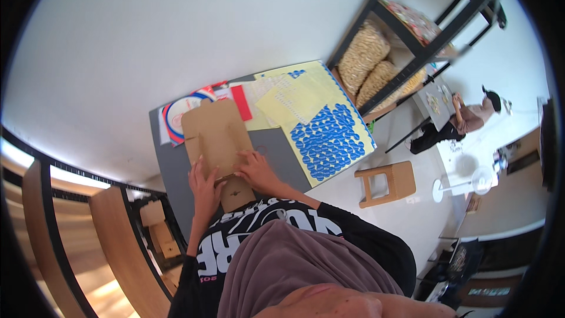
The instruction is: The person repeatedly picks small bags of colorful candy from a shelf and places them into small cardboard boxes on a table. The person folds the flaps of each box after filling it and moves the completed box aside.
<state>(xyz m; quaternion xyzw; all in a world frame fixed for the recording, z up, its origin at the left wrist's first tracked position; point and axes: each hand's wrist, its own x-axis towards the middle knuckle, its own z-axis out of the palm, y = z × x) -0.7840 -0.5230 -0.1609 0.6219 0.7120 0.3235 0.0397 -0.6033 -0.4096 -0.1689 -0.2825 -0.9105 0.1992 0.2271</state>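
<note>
A brown cardboard box, partly folded, lies on the grey table in front of me. Its long panel points away from me, and a narrower flap with a small slot comes toward my body. My left hand grips its left edge near the crease, thumb turned inward. On the opposite side, my right hand holds the right edge at the same crease, fingers bent over the board. The undersides of both hands' grips are hidden.
Yellow sheets of round blue stickers cover the table's right side. Behind the box lie red, white and blue packages. A black shelf rack holds bags of pale snacks. A brown stool stands right; another person works farther off.
</note>
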